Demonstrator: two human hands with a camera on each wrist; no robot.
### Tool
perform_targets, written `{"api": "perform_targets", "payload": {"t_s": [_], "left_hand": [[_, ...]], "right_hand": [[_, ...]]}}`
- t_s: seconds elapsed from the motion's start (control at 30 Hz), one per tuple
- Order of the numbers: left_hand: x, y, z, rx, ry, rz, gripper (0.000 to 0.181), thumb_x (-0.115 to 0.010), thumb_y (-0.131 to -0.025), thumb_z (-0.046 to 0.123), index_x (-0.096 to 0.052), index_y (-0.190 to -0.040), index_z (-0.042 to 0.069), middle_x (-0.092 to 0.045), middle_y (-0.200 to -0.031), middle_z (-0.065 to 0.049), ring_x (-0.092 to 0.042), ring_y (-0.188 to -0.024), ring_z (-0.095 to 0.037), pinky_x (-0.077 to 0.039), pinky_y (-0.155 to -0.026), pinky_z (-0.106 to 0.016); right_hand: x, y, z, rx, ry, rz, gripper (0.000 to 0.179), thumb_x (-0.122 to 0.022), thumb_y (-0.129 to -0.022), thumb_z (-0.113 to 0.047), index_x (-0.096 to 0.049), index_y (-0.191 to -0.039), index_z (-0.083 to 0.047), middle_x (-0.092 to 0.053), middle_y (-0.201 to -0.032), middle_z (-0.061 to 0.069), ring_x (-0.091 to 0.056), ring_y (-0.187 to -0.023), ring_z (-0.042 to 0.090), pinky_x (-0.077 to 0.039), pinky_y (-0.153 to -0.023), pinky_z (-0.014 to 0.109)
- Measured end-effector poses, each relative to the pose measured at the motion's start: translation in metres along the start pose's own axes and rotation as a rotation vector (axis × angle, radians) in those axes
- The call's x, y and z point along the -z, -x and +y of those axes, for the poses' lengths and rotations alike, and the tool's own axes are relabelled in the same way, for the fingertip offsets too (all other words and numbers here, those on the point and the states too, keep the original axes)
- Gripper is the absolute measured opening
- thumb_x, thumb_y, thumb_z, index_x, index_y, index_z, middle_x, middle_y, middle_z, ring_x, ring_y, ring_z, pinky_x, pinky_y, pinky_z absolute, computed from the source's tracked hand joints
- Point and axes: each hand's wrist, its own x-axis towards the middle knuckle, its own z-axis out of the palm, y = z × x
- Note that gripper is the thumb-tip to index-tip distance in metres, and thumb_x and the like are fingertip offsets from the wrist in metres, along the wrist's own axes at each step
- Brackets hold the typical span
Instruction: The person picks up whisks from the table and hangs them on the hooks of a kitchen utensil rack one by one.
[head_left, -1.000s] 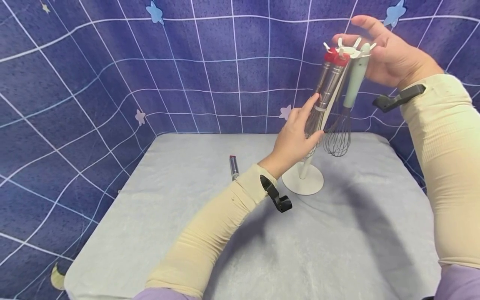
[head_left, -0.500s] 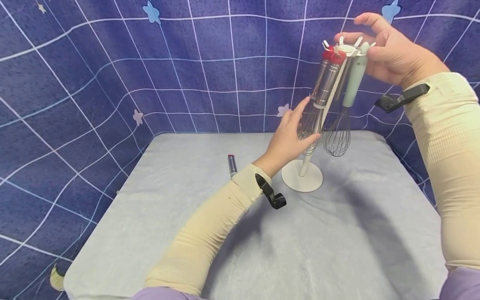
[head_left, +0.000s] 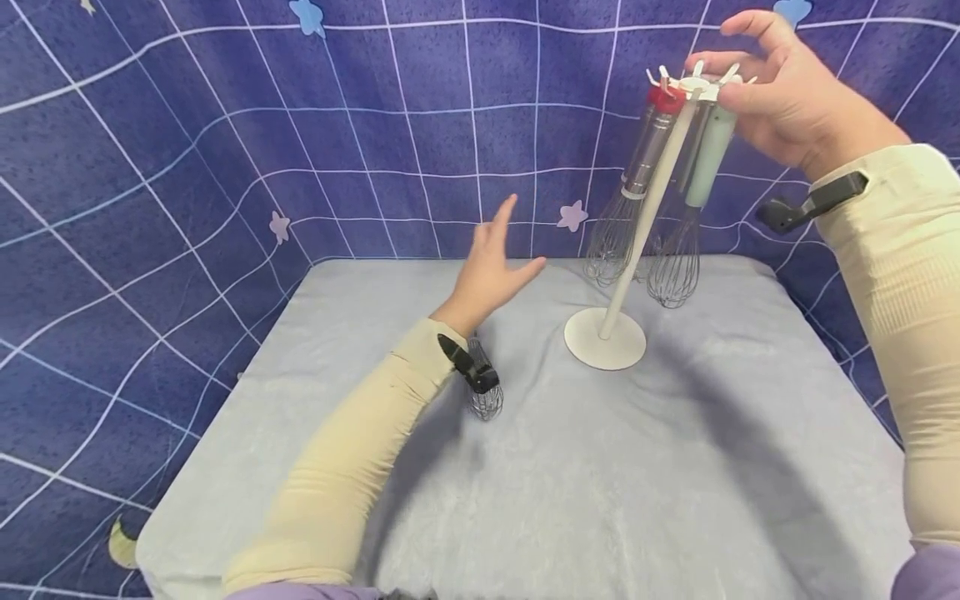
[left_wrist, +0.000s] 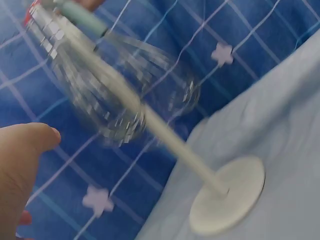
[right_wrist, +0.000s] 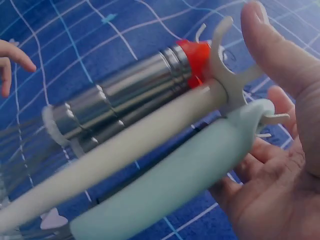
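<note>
A white whisk stand with a round base stands on the table. Steel whisks with red ends and a whisk with a pale green handle hang from its hooks. My right hand is at the stand's top, holding the hooks between thumb and fingers; the right wrist view shows the thumb beside a hook, other fingers partly hidden behind the green handle. My left hand is in the air left of the stand, fingers spread, touching nothing. In the left wrist view the hanging whisks are blurred.
Another wire whisk lies on the grey cloth-covered table, partly hidden under my left wrist. A blue grid-patterned curtain with stars rises behind and to the left.
My left hand has left the hanging steel whisk and moved left, away from the stand. The steel whisks have shifted. My right hand has stayed at the top, its thumb now nearer the centre.
</note>
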Motion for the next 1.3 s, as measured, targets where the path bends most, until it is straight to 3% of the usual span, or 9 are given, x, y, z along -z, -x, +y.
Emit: {"api": "perform_targets", "payload": {"t_s": [0.13,0.27,0.43,0.63,0.77,0.87,1.07,1.3], "left_hand": [[0.012,0.004,-0.027,0.065,-0.047,0.004,0.103,-0.074,-0.087,0.054,-0.002,-0.160,0.046,-0.039,-0.141,-0.019,-0.055,-0.108,-0.030,-0.054,-0.081,-0.047],[0.018,0.007,-0.047,0.128,-0.068,-0.011,0.105,-0.074,-0.086,0.053,-0.001,-0.161,0.046,-0.038,-0.139,-0.022,-0.055,-0.103,-0.032,-0.054,-0.078,-0.048],[0.018,0.011,-0.063,0.218,-0.105,-0.038,0.104,-0.072,-0.086,0.055,-0.002,-0.162,0.042,-0.040,-0.135,-0.026,-0.053,-0.105,-0.035,-0.053,-0.078,-0.050],[0.013,0.018,-0.079,0.353,-0.113,-0.093,0.105,-0.071,-0.085,0.055,0.000,-0.162,0.042,-0.034,-0.144,-0.030,-0.048,-0.120,-0.046,-0.051,-0.088,-0.057],[0.005,0.024,-0.086,0.419,-0.125,-0.114,0.107,-0.071,-0.084,0.057,0.000,-0.162,0.041,-0.026,-0.150,-0.034,-0.041,-0.129,-0.051,-0.047,-0.094,-0.062],[-0.003,0.029,-0.089,0.440,-0.149,-0.104,0.109,-0.070,-0.084,0.060,0.002,-0.162,0.039,-0.027,-0.148,-0.033,-0.041,-0.128,-0.050,-0.049,-0.091,-0.060],[-0.025,0.040,-0.097,0.430,-0.199,-0.070,0.110,-0.068,-0.086,0.059,0.004,-0.163,0.029,-0.033,-0.135,-0.028,-0.044,-0.117,-0.043,-0.052,-0.077,-0.052],[-0.047,0.054,-0.106,0.476,-0.214,-0.076,0.107,-0.069,-0.088,0.053,0.003,-0.163,0.026,-0.030,-0.138,-0.028,-0.043,-0.119,-0.043,-0.051,-0.082,-0.054]], "right_hand": [[-0.006,0.001,0.004,0.022,-0.010,0.099,0.062,-0.053,-0.080,0.036,-0.048,-0.126,-0.005,-0.063,-0.115,0.027,-0.068,-0.096,0.034,-0.060,-0.075,0.037],[-0.008,0.002,0.005,0.048,-0.026,0.134,0.062,-0.053,-0.078,0.037,-0.047,-0.124,-0.005,-0.062,-0.114,0.027,-0.067,-0.096,0.033,-0.059,-0.073,0.037],[-0.011,0.004,0.006,0.072,0.008,0.186,0.060,-0.055,-0.079,0.036,-0.049,-0.121,-0.006,-0.060,-0.115,0.025,-0.063,-0.092,0.030,-0.058,-0.071,0.035],[-0.024,0.002,0.008,0.093,0.098,0.292,0.063,-0.060,-0.076,0.035,-0.049,-0.119,-0.009,-0.059,-0.110,0.019,-0.056,-0.082,0.022,-0.056,-0.063,0.029],[-0.032,0.001,0.011,0.079,0.196,0.364,0.067,-0.064,-0.076,0.032,-0.047,-0.122,-0.014,-0.056,-0.109,0.013,-0.052,-0.085,0.019,-0.055,-0.062,0.025],[-0.038,0.000,0.013,0.067,0.250,0.396,0.069,-0.068,-0.076,0.029,-0.045,-0.123,-0.016,-0.054,-0.110,0.010,-0.052,-0.087,0.018,-0.054,-0.062,0.023],[-0.040,0.000,0.017,0.084,0.260,0.397,0.064,-0.068,-0.079,0.025,-0.043,-0.122,-0.014,-0.052,-0.110,0.010,-0.055,-0.087,0.018,-0.055,-0.065,0.022],[-0.041,-0.001,0.023,0.078,0.303,0.391,0.060,-0.070,-0.082,0.020,-0.043,-0.123,-0.015,-0.049,-0.114,0.007,-0.054,-0.090,0.018,-0.052,-0.063,0.021]]}}
